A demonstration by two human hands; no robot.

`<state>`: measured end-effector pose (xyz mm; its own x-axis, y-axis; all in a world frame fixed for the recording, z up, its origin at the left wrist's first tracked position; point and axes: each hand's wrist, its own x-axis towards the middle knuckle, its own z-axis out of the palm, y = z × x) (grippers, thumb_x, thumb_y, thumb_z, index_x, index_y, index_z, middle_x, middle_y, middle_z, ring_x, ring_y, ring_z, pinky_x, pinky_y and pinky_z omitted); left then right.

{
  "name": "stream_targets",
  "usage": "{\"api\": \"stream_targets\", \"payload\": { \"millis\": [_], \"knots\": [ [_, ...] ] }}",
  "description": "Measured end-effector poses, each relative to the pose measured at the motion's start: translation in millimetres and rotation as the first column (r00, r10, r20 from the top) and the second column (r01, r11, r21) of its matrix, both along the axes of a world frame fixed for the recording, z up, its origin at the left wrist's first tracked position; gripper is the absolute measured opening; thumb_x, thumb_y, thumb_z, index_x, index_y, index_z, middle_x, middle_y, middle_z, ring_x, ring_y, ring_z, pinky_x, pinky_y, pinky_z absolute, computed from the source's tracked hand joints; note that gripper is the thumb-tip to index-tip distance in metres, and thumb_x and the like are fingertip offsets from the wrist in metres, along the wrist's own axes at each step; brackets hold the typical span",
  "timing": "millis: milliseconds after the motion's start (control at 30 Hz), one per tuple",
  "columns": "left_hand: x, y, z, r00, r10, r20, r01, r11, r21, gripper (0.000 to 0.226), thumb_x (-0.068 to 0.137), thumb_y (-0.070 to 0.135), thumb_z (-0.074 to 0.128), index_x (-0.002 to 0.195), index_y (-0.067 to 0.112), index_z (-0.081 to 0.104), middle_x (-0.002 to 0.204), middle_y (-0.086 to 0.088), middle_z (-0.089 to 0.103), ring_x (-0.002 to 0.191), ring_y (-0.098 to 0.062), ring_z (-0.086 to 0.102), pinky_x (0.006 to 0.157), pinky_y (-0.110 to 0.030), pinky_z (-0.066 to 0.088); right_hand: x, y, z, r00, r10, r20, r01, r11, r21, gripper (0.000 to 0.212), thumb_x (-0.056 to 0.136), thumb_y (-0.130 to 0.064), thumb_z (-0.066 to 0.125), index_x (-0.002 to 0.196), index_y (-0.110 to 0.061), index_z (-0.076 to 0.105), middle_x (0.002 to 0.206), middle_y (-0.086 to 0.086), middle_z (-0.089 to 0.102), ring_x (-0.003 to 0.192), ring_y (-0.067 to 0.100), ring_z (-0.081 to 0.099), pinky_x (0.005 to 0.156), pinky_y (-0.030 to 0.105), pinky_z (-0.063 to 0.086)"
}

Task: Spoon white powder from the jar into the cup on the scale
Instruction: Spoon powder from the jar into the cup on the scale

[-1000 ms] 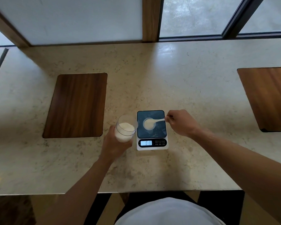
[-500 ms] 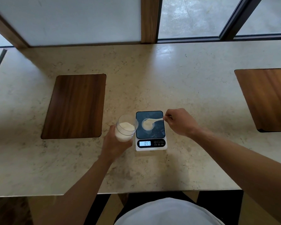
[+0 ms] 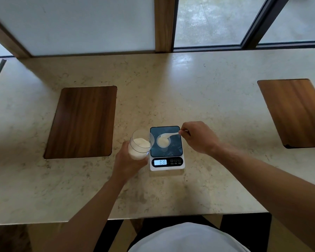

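A clear jar (image 3: 140, 145) partly filled with white powder is held tilted, just left of the scale, by my left hand (image 3: 127, 163). A small white kitchen scale (image 3: 166, 148) with a dark glass top sits on the stone counter; its display (image 3: 160, 162) reads 0.38. On the scale stands a small clear cup (image 3: 163, 141) holding white powder. My right hand (image 3: 198, 137) pinches the handle of a white spoon (image 3: 169, 135), whose bowl rests over the cup's rim.
Two dark wooden boards lie on the counter (image 3: 216, 106): one (image 3: 82, 121) left of the jar, another (image 3: 296, 111) at the far right. A window frame runs along the back edge. The counter's front edge is close to my body.
The scale's reading has risen from 0.10 through 0.17 to 0.38. The spoon stays over the cup, tipped a little more. The jar and my left hand have hardly moved.
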<state>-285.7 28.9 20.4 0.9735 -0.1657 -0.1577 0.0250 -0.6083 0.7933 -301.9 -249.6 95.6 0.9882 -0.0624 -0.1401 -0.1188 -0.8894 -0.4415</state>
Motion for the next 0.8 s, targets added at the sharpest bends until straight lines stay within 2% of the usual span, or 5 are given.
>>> {"api": "stream_targets", "payload": {
  "millis": [167,333,533,667,800],
  "knots": [
    [1.6,-0.3,3.2,1.0,0.004,-0.014,-0.004,1.0,-0.015,0.077,0.053,0.034,0.091,0.117,0.033,0.047,0.107,0.013,0.059,0.093,-0.009,0.059,0.069,-0.011,0.04,1.3,-0.3,3.6,0.999,0.024,0.022,-0.024,1.0,-0.013,0.024,0.1,-0.027,0.053,0.092,-0.012,0.07,0.083,0.001,0.068,0.07,0.016,0.058,0.058,0.028,0.045],
    [-0.4,-3.1,7.3,1.0,0.017,-0.016,-0.017,1.0,-0.018,0.077,0.047,0.05,0.081,0.115,0.037,0.046,0.103,0.019,0.058,0.087,-0.002,0.058,0.065,-0.006,0.037,-1.2,-0.9,5.8,0.998,0.042,0.048,-0.041,0.999,-0.013,0.022,0.1,-0.026,0.054,0.093,-0.012,0.07,0.084,0.001,0.068,0.071,0.016,0.057,0.057,0.024,0.039],
    [-1.1,-3.8,7.2,1.0,0.018,0.01,-0.018,1.0,0.001,0.076,0.054,0.032,0.091,0.115,0.037,0.045,0.103,0.018,0.057,0.088,-0.005,0.057,0.064,-0.004,0.035,-3.0,-2.5,10.3,0.999,0.017,0.044,-0.018,0.999,0.028,0.023,0.101,-0.025,0.053,0.096,-0.011,0.071,0.089,0.001,0.071,0.075,0.016,0.061,0.064,0.028,0.047],
    [0.0,-3.8,8.0,0.999,0.042,-0.019,-0.042,0.999,-0.009,0.078,0.046,0.049,0.081,0.114,0.037,0.046,0.1,0.018,0.057,0.085,-0.007,0.058,0.063,-0.009,0.037,-3.7,-2.2,10.1,1.0,-0.014,0.023,0.013,0.998,0.058,0.021,0.1,-0.024,0.054,0.096,-0.012,0.071,0.09,0.002,0.072,0.076,0.017,0.061,0.063,0.028,0.046],
    [1.6,-2.7,4.8,0.999,0.04,-0.006,-0.04,0.999,-0.004,0.076,0.047,0.042,0.085,0.112,0.037,0.046,0.099,0.018,0.058,0.088,-0.011,0.059,0.064,-0.011,0.038,-2.9,-2.8,7.6,0.996,-0.09,0.006,0.089,0.986,0.144,0.019,0.099,-0.023,0.056,0.095,-0.012,0.071,0.087,0.0,0.071,0.075,0.015,0.063,0.06,0.025,0.044]
  ]
}}
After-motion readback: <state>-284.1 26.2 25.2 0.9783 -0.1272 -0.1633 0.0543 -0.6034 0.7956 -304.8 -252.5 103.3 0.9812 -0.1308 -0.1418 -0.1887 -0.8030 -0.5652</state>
